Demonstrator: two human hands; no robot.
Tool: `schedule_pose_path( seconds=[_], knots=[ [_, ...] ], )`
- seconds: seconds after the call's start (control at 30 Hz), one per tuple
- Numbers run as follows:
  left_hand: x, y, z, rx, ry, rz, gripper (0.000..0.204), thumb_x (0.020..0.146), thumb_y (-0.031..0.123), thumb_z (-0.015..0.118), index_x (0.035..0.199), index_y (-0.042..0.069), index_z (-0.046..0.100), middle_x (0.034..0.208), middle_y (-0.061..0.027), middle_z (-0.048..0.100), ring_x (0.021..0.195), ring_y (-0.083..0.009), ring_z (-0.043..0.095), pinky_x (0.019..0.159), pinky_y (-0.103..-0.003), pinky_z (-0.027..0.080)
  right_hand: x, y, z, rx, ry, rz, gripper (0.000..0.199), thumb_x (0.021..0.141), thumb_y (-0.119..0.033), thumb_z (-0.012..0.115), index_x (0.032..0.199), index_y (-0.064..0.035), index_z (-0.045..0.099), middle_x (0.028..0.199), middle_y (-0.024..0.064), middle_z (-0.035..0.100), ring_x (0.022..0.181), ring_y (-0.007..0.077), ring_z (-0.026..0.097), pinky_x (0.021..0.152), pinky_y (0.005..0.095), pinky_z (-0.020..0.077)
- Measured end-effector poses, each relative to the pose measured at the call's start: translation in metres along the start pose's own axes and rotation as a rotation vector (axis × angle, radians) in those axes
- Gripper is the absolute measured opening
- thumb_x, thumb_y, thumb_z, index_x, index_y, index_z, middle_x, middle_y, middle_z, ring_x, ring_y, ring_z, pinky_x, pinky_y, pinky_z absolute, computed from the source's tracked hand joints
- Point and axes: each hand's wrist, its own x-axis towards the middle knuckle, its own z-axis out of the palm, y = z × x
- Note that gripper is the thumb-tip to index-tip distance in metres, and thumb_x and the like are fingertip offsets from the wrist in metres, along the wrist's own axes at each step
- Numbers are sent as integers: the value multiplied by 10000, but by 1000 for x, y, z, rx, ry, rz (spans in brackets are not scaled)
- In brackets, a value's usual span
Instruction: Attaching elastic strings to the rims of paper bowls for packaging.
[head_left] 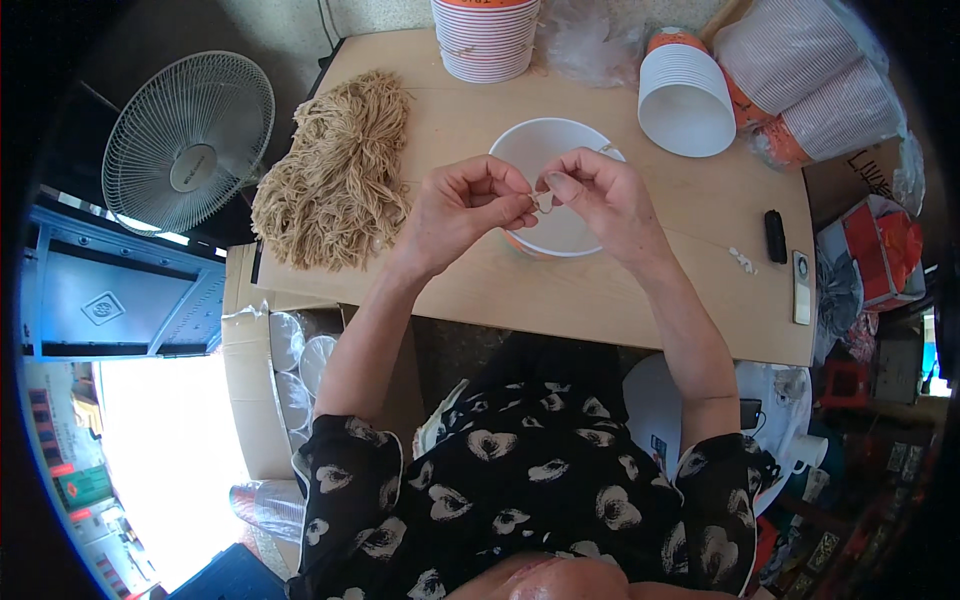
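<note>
My left hand (462, 207) and my right hand (600, 200) meet over a white paper bowl (540, 150) that stands on the wooden table (620, 290). Together the fingertips of both hands pinch a short piece of tan string (543, 200) just above the bowl's near rim. A big heap of the same tan string (340, 175) lies on the table to the left of my left hand.
Stacks of white and orange paper bowls (487, 38) stand at the back, with more lying on their sides (690, 95) at the back right. A white fan (188, 142) stands left of the table. A black object (776, 236) lies at the right edge. Plastic cups (293, 365) sit in a box below.
</note>
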Motion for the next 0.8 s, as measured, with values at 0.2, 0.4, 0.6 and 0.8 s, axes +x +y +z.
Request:
schedule_pose_path(
  seconds=[0.2,0.4,0.6,0.8],
  knots=[
    [-1,0,0,31,15,1,98,933,3,668,1022,-29,642,936,-81,706,850,-156,719,778,-258,592,1,-2,-1,-127,-96,-46,122,931,-91,668,974,23,666,882,21,675,781,79,590,747,257,498],
    [-1,2,2,39,18,-18,103,934,11,671,1023,-34,644,935,-84,705,855,-158,719,782,-258,591,-1,3,-3,-51,-63,-33,99,935,-72,644,948,26,652,893,27,680,801,80,601,763,255,504],
    [-1,0,-1,18,25,-19,120,933,10,673,1036,-43,641,945,-82,704,863,-153,721,786,-248,589,1,-2,-4,31,-23,15,117,943,-80,638,971,34,652,908,31,686,822,81,612,779,255,510],
    [-1,1,1,27,21,-18,126,936,10,668,1045,-46,637,954,-85,703,866,-156,722,786,-249,591,0,3,-4,-74,-108,-9,109,955,-77,628,986,24,655,899,25,673,821,68,595,761,245,501]
  ],
)
